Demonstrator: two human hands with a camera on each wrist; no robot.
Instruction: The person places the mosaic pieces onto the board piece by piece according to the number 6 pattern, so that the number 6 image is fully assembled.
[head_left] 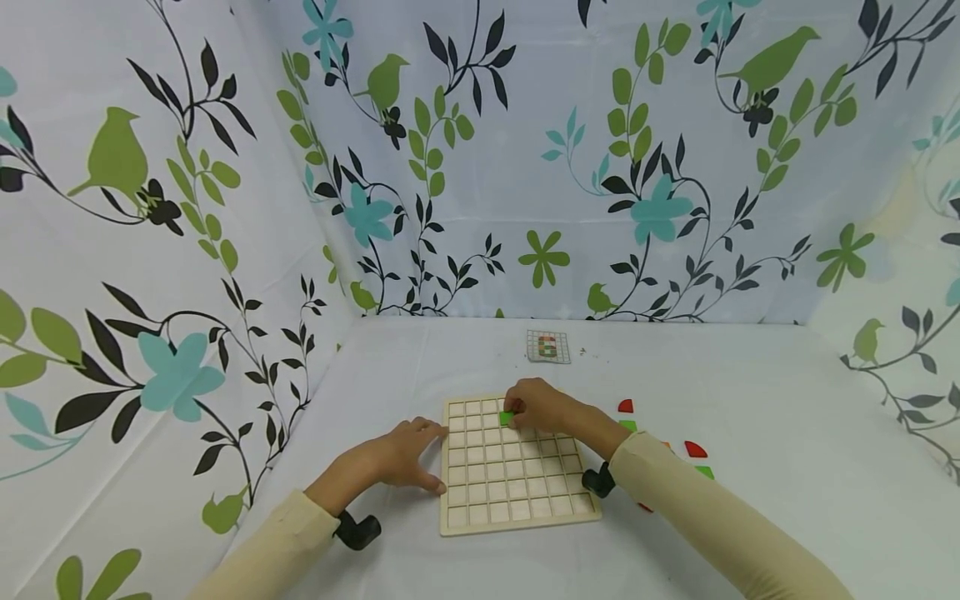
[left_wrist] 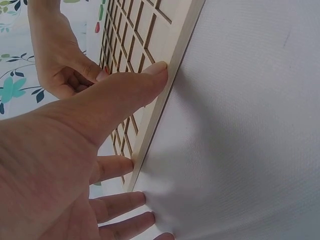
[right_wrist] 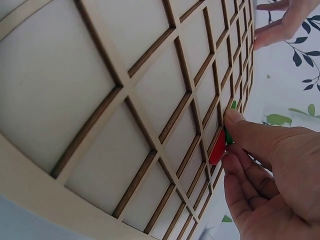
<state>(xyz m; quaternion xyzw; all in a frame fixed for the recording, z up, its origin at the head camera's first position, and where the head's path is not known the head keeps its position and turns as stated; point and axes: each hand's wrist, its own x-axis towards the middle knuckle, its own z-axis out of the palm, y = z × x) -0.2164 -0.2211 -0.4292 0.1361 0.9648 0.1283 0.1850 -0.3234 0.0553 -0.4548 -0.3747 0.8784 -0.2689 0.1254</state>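
A pale wooden grid board (head_left: 521, 529) with square compartments lies on the white cloth. My right hand (head_left: 542, 406) is over its far rows and pinches a small green tile (head_left: 506, 417) between thumb and fingers. In the right wrist view the green tile (right_wrist: 229, 137) stands tilted beside a red piece (right_wrist: 217, 148) at a compartment of the board. My left hand (head_left: 408, 454) rests at the board's left edge with spread fingers. The left wrist view shows its thumb (left_wrist: 156, 70) on the wooden rim, and other fingertips touching the rim or the cloth.
Beyond the board lies a small printed grid card (head_left: 548, 347) with a coloured pattern. To the right, partly behind my right forearm, are loose pieces, among them red quarter-rounds (head_left: 695, 450) and a green piece (head_left: 705, 472). A patterned curtain (head_left: 480, 208) hangs behind and at the sides.
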